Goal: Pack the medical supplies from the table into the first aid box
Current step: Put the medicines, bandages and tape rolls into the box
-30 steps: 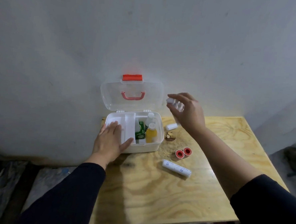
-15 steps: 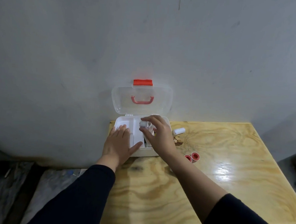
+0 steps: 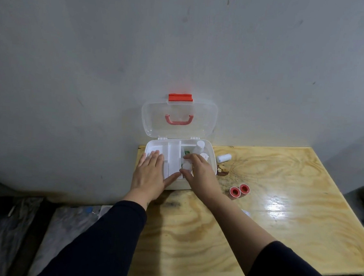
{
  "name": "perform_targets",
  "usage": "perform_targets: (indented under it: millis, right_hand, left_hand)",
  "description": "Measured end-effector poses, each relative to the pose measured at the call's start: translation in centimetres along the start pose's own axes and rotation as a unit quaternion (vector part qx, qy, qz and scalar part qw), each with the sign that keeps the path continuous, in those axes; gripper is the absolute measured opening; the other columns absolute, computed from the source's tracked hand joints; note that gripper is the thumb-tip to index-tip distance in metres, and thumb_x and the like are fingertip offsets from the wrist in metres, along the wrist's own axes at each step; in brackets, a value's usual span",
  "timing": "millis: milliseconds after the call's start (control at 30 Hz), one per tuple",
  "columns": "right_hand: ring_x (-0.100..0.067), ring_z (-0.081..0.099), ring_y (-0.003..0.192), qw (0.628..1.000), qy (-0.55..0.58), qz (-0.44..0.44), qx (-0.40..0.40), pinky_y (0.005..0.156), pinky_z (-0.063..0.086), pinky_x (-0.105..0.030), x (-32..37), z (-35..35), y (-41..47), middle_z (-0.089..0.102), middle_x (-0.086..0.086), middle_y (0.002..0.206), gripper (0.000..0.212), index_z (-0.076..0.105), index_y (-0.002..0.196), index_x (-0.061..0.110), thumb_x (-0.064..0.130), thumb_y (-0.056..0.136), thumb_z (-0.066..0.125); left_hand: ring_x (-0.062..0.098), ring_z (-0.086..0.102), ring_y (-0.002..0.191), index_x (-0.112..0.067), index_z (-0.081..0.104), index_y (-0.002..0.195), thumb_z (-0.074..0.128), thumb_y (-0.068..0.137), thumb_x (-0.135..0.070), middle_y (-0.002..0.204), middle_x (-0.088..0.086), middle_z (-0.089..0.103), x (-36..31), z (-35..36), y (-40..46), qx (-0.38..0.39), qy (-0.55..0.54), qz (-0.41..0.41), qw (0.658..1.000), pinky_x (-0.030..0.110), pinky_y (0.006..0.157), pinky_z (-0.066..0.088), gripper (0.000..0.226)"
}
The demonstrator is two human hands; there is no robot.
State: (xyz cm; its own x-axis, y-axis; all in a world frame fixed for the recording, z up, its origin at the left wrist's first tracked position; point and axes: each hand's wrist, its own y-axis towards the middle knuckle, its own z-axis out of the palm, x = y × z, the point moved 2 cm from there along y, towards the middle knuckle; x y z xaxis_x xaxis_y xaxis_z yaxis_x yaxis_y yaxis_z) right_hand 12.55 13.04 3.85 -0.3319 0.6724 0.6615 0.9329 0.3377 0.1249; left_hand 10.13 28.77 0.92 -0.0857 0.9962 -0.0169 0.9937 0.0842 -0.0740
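1. The box [image 3: 175, 181] sits at the table's [image 3: 278, 218] far left corner against the wall, its clear lid [image 3: 179, 118] upright and the red latch [image 3: 180, 97] on top. A second ago the right hand was high and to the right of the box; it has since come down into it.

2. The left hand [image 3: 150, 175] lies flat and spread over the box's left compartment and near rim, thumb out along the front edge. It grips nothing; it looks to be steadying the box, as it has done throughout.

3. The right hand [image 3: 198, 172] is inside the box's right half, fingers pinched on a small white roll [image 3: 187, 166], lowering it among the bottles [image 3: 199, 146] and green pack [image 3: 186, 152] already there. Judging from this, the roll is about placed but not let go.

4. Still outside: a white roll [image 3: 224, 157] just right of the box, two red-cored tapes [image 3: 239, 190] touching each other further right and nearer, and a white item [image 3: 245, 212] mostly hidden behind the right forearm.

5. So the packing seems past halfway, with about four pieces left on the table, all right of the box.
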Motion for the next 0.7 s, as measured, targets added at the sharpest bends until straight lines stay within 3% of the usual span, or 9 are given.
perform_targets:
  millis: [200, 367, 433, 567, 700]
  right_hand:
    - [-0.021, 0.062, 0.107, 0.999, 0.037, 0.016, -0.001, 0.093, 0.051, -0.033, -0.3, -1.7, -0.3, 0.066, -0.008, 0.117, 0.037, 0.059, 0.121, 0.012, 0.019, 0.086, 0.066]
    - [-0.016, 0.066, 0.095, 0.994, 0.05, 0.011, -0.1, 0.083, 0.056, -0.028, -1.9, -4.8, -1.9, 0.07, -0.006, 0.105, 0.022, 0.066, 0.109, 0.007, 0.012, 0.087, 0.064]
    - [-0.019, 0.067, 0.091, 0.992, 0.023, 0.034, -0.119, 0.082, 0.056, -0.033, -3.8, -5.2, -2.9, 0.071, -0.007, 0.101, 0.02, 0.067, 0.106, 0.008, 0.01, 0.086, 0.064]
    - [-0.024, 0.066, 0.098, 0.992, -0.039, 0.111, -0.045, 0.086, 0.051, -0.033, -8.0, -3.9, -5.7, 0.072, -0.007, 0.106, 0.025, 0.067, 0.109, 0.012, 0.015, 0.085, 0.065]
    - [-0.024, 0.062, 0.105, 0.988, -0.086, 0.121, 0.04, 0.083, 0.048, -0.034, -10.0, -1.9, -8.1, 0.069, -0.003, 0.111, 0.026, 0.067, 0.109, 0.017, 0.022, 0.084, 0.064]
  left_hand:
    - [0.019, 0.008, 0.147, -0.009, 0.018, 0.151, -0.003, 0.076, -0.079, 0.159, 0.008, 0.014, -0.1, 0.1, -0.1, 0.005, 0.007, 0.002, 1.0, 0.037, 0.118, -0.006, 0.104]
    - [0.021, 0.011, 0.147, -0.008, 0.021, 0.15, -0.002, 0.077, -0.078, 0.159, 0.01, 0.017, 0.0, 0.2, 0.0, 0.004, 0.002, 0.008, 1.0, 0.04, 0.12, 0.001, 0.104]
    - [0.021, 0.01, 0.147, -0.007, 0.02, 0.15, -0.003, 0.076, -0.078, 0.159, 0.01, 0.016, 0.1, 0.3, 0.1, 0.008, -0.003, 0.008, 1.0, 0.041, 0.12, 0.0, 0.105]
    - [0.019, 0.008, 0.147, -0.008, 0.017, 0.151, -0.007, 0.074, -0.079, 0.159, 0.009, 0.013, 0.2, 0.5, 0.2, 0.015, 0.0, 0.005, 1.0, 0.04, 0.12, 0.0, 0.107]
    - [0.019, 0.008, 0.147, -0.008, 0.018, 0.15, -0.007, 0.074, -0.078, 0.159, 0.009, 0.014, 0.3, 0.4, 0.1, 0.012, 0.0, 0.007, 1.0, 0.039, 0.12, -0.001, 0.107]
